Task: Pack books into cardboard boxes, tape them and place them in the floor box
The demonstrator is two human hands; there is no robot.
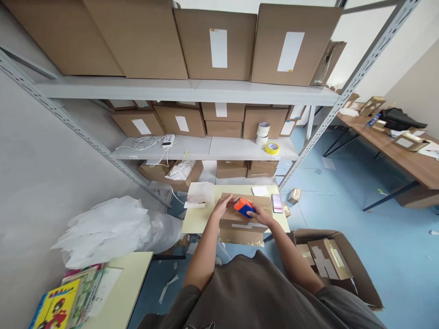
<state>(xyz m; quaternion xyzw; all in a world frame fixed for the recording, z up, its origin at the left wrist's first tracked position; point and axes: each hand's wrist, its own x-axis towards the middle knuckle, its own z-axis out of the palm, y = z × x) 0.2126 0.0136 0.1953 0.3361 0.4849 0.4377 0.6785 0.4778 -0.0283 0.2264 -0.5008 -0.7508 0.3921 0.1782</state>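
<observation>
A small orange and blue box [244,207] is held above a brown cardboard box [245,224], which rests on a pale yellow table [202,217]. My right hand [259,214] grips the blue end of the small box. At its orange side is my left hand [223,204], with its fingertips close to it; whether they touch is hard to tell. A flap of the cardboard box hangs over the table's near edge. A phone [277,204] lies to the right, and white sheets [200,193] lie to the left.
Metal shelving [192,91] with cartons stands ahead. Tape rolls [272,148] sit on its middle shelf. An open carton [363,278] holding boxes is at the lower right. White plastic bags [106,228] and a side table with books [56,306] are at the left.
</observation>
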